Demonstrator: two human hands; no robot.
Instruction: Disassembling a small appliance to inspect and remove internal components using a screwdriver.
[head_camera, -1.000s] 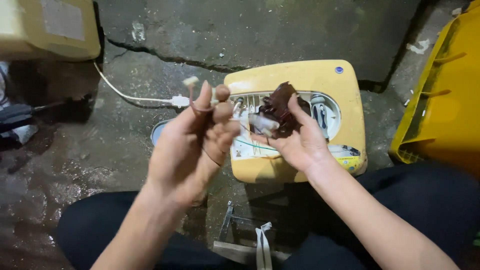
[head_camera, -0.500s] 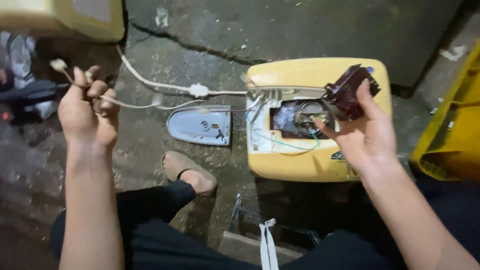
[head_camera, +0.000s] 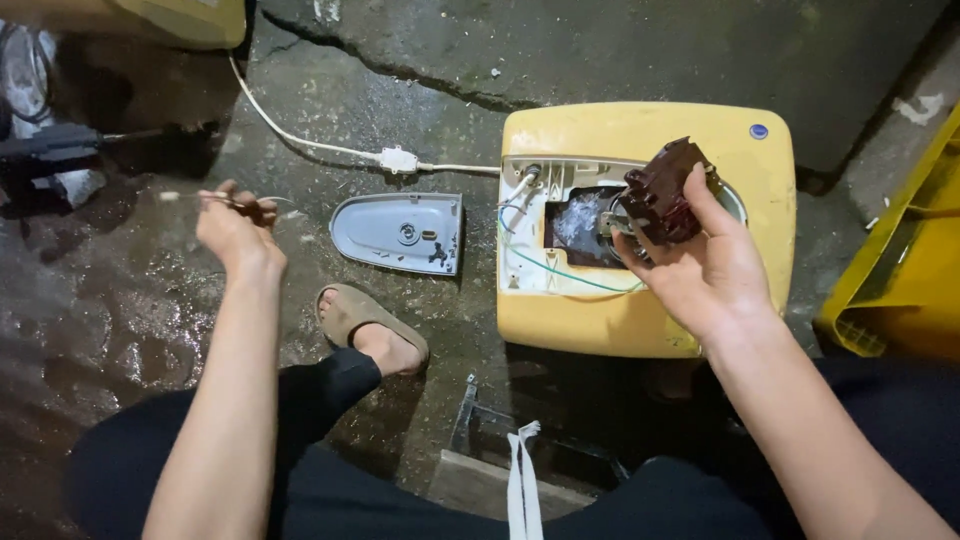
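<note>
My right hand (head_camera: 710, 270) holds a dark brown plastic part (head_camera: 660, 195) over the open cavity of a yellow appliance housing (head_camera: 640, 320), where thin green and white wires (head_camera: 560, 270) lie loose. My left hand (head_camera: 235, 235) is far to the left above the wet concrete floor, pinching a thin wire (head_camera: 200, 197) with a small tip on its end. A grey-white cover plate (head_camera: 400, 232) lies face up on the floor between the two hands.
A white cord with an inline connector (head_camera: 398, 159) runs from the housing to the upper left. My sandalled foot (head_camera: 365, 325) rests by the cover. A yellow crate (head_camera: 900, 270) stands at right, a small stool frame (head_camera: 500, 450) below, dark tools (head_camera: 50, 150) at left.
My hands, close together over the housing a second ago, have parted. The left one carried the thin wire out left and lower; the right one stays over the housing with the brown part.
</note>
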